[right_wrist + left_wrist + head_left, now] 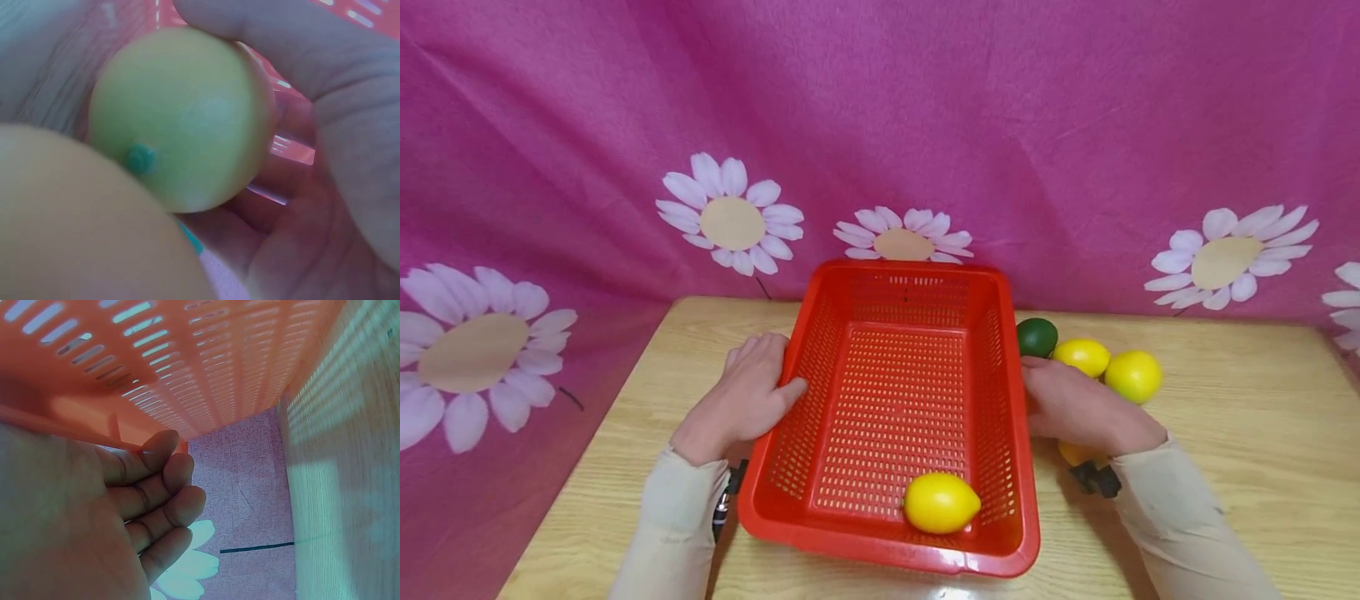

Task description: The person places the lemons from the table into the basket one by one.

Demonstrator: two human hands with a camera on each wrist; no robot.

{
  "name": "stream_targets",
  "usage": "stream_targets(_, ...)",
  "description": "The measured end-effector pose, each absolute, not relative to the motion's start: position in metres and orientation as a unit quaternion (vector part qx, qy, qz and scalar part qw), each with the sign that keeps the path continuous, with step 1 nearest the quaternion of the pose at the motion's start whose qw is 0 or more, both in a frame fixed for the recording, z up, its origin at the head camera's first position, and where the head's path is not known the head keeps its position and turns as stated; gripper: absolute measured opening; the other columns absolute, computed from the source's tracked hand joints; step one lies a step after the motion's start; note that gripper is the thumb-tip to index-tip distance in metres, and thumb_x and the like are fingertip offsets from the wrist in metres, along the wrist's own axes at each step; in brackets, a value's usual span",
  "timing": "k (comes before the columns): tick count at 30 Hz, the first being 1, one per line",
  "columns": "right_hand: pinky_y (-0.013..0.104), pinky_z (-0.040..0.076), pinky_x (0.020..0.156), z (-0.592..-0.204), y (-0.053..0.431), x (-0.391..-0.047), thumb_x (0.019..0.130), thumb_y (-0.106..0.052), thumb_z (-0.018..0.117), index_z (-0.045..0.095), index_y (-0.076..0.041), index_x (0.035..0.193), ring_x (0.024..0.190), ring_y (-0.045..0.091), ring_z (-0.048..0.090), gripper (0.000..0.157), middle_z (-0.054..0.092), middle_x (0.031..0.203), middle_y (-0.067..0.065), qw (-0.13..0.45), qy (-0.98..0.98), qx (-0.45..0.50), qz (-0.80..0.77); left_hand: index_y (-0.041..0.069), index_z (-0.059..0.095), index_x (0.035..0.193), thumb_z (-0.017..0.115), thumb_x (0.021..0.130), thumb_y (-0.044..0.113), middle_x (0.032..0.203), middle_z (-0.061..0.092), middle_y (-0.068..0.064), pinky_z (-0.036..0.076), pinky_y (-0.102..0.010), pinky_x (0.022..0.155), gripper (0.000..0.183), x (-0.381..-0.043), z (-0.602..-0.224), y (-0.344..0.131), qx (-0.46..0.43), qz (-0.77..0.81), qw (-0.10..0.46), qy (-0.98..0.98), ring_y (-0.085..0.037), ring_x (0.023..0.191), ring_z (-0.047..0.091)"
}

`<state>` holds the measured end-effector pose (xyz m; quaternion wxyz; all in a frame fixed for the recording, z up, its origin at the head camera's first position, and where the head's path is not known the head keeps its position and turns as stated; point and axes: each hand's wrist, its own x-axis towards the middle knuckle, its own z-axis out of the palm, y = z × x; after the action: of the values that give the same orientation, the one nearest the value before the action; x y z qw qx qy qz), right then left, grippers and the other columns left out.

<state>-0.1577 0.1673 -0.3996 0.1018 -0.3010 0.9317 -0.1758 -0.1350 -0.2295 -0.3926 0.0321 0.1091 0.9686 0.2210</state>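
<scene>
A red perforated plastic basket (895, 408) stands between my hands, with one lemon (942, 503) lying in its near right corner. My left hand (741, 404) grips the basket's left rim, thumb over the top edge and fingers along the outside, as the left wrist view (144, 506) also shows. Beside the basket's right wall is my right hand (1075, 402). In the right wrist view it holds a round yellow fruit (187, 119) with a green stem nub, thumb on one side and fingers behind. From the head view that fruit is hidden.
Right of the basket lie a dark green fruit (1037, 337), a lemon (1081, 357) and a rounder yellow fruit (1133, 377). An orange fruit (1078, 454) shows partly under my right wrist. Behind the wooden table (1247, 417) hangs a pink flowered cloth (1045, 108).
</scene>
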Motion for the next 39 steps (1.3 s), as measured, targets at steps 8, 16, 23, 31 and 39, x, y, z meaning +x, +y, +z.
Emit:
stream_targets(8,0.04,0.056,0.09,-0.397,0.171,-0.155,0.082,-0.037,0.086,0.071,-0.028,0.11,0.092,0.009,0.062,0.033,0.068,0.102,-0.009,0.097,0.937,-0.298,-0.153,0.004,0.054,0.123,0.058,0.095,0.026,0.104,0.057,-0.006,0.032,-0.038,0.086,0.035,-0.132,-0.395,-0.229,0.11,0.222,0.033,0.968,-0.022,0.102,0.046)
stream_targets(16,0.04,0.057,0.089,-0.395,0.171,-0.154,0.081,-0.037,0.086,0.071,-0.026,0.107,0.09,0.009,0.063,0.032,0.069,0.1,-0.008,0.093,0.937,-0.301,-0.148,0.004,0.053,0.121,0.057,0.095,0.027,0.102,0.055,-0.006,0.032,-0.039,0.087,0.035,-0.134,-0.394,-0.229,0.114,0.211,0.032,0.97,-0.022,0.1,0.046)
stream_targets(23,0.039,0.057,0.086,-0.387,0.172,-0.155,0.08,-0.039,0.087,0.071,-0.019,0.116,0.089,0.013,0.061,0.044,0.069,0.102,-0.004,0.114,0.948,-0.262,-0.137,0.005,0.052,0.12,0.056,0.095,0.027,0.104,0.055,-0.007,0.032,-0.04,0.088,0.033,-0.136,-0.391,-0.229,0.12,0.212,0.033,0.969,-0.023,0.101,0.045)
stream_targets(31,0.034,0.054,0.079,-0.378,0.173,-0.156,0.081,-0.045,0.086,0.068,-0.017,0.13,0.086,0.013,0.059,0.059,0.067,0.099,-0.003,0.115,0.952,-0.258,-0.121,0.007,0.052,0.121,0.057,0.095,0.028,0.105,0.055,-0.005,0.032,-0.038,0.086,0.034,-0.138,-0.389,-0.229,0.113,0.212,0.038,0.97,-0.022,0.102,0.045)
stream_targets(39,0.036,0.052,0.082,-0.374,0.176,-0.154,0.082,-0.041,0.085,0.068,-0.015,0.13,0.087,0.015,0.059,0.057,0.067,0.099,-0.002,0.101,0.954,-0.253,-0.121,0.006,0.053,0.119,0.057,0.095,0.025,0.103,0.056,-0.007,0.031,-0.039,0.086,0.031,-0.138,-0.391,-0.23,0.115,0.215,0.036,0.969,-0.024,0.1,0.045)
